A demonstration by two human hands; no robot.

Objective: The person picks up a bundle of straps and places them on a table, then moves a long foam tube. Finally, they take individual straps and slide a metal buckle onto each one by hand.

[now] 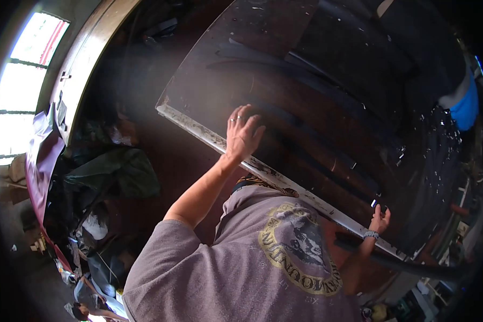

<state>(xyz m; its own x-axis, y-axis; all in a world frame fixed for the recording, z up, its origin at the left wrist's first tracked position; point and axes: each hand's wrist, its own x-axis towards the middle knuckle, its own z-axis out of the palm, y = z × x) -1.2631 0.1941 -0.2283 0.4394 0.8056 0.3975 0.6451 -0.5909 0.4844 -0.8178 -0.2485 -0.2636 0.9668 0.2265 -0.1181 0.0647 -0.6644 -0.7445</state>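
Observation:
A wide dark table (pixel 306 134) with a worn pale front edge runs diagonally across the view. My left hand (pixel 243 129) rests over the dark surface just past that edge, its fingers bent and somewhat apart, with nothing visible in it. Farther right, my right hand (pixel 380 220) is at the table's near edge, its fingers closed around a small dark object with a white end (pixel 374 203). What that object is, I cannot make out. Dark flat strips or sheets lie on the table, hard to tell apart from its surface.
Small light bits (pixel 353 166) are scattered over the table. A bright window (pixel 19 102) is at the left. Purple material (pixel 42 155) and dark green cloth (pixel 118 172) hang or lie below it. A blue item (pixel 465 107) is at the far right.

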